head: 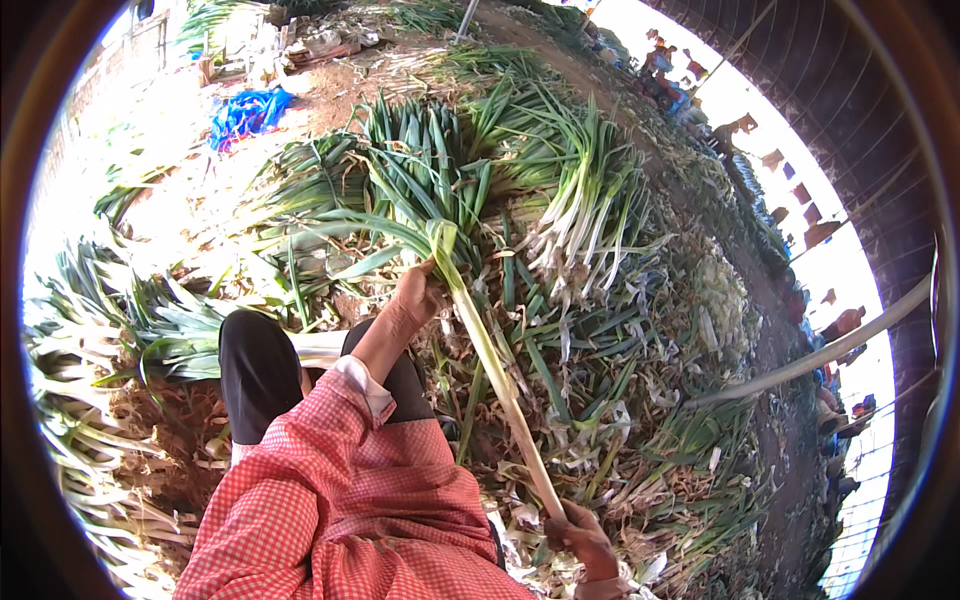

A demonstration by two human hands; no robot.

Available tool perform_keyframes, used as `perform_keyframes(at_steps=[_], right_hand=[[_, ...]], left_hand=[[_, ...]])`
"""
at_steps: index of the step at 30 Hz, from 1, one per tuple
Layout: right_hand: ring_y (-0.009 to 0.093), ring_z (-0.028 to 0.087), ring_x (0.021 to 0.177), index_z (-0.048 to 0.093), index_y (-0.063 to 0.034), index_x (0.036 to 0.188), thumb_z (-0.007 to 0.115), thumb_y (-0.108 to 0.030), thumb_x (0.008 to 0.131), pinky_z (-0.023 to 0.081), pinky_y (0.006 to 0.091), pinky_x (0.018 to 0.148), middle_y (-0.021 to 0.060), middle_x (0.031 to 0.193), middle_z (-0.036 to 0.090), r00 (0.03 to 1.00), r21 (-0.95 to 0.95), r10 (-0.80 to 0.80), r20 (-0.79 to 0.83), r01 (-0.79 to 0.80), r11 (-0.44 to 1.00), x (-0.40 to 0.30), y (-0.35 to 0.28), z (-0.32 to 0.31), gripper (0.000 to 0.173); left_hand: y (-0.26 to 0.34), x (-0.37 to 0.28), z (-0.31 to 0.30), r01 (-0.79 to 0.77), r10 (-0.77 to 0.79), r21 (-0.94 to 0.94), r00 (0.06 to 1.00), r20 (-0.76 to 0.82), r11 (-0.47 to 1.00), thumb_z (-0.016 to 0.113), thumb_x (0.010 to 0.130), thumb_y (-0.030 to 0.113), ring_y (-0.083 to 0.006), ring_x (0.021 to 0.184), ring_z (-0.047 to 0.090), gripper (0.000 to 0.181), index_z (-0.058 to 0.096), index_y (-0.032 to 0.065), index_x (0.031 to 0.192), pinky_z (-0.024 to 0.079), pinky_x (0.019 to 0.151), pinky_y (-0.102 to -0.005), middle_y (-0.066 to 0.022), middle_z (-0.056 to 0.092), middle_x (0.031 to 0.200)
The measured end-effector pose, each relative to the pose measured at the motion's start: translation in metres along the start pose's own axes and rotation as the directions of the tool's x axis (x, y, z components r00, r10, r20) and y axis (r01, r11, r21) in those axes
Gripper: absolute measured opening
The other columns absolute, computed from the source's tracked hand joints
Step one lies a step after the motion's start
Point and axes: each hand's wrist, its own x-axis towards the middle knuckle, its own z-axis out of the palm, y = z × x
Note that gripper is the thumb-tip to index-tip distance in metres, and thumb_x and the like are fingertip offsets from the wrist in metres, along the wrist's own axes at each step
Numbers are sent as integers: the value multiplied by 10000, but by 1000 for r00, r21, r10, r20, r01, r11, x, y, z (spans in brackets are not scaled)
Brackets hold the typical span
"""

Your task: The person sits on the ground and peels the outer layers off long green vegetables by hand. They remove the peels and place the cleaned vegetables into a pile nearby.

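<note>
A long green onion [480, 337] stretches slantwise in front of my lap, its leaves up and to the left and its pale stem running down to the right. My left hand [420, 296] grips it just below where the leaves fan out and bend over. Down by the stem's lower end, my right hand [581, 536] is closed around the stalk; the root end is hidden in it. Peeled skins and cut leaves [555, 360] litter the ground beneath the stalk. Beyond my left hand stands a thick bunch of green onion leaves [412, 150].
White-stemmed green onions [589, 202] lie in a bunch ahead to the right. More onions with roots [97, 435] are heaped at my left. A blue plastic bundle [247, 116] sits farther off. A curved pole [817, 356] slants in from the right.
</note>
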Motion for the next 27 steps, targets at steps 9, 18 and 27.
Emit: perform_keyframes(at_steps=[9, 18, 27], right_hand=[[149, 599, 711, 581, 5, 1058, 683, -309, 831, 495, 312, 632, 89, 856, 628, 965, -741, -235, -120, 70, 668, 82, -65, 20, 400], [200, 568, 569, 646, 28, 902, 667, -263, 812, 453, 325, 556, 166, 702, 625, 680, -736, -729, 85, 536, 414, 152, -110, 51, 306], [99, 510, 548, 670, 21, 823, 620, -134, 774, 424, 265, 532, 40, 626, 605, 701, -402, -692, -173, 591, 700, 162, -76, 39, 170]], left_hand=[[-42, -44, 31, 73, -151, 373, 971, 184, 925, 672, 814, 208, -219, 801, 650, 297, 586, 33, 1037, 556, 633, -330, -87, 650, 933], [-70, -80, 76, -8, -72, 531, 989, 129, 847, 678, 778, 142, -166, 690, 643, 282, 575, 27, 1013, 547, 537, -276, -59, 632, 834], [-84, -80, 72, -59, -62, 710, 988, 143, 701, 702, 734, 93, -164, 688, 643, 285, 604, 30, 993, 562, 579, -293, -57, 636, 853]])
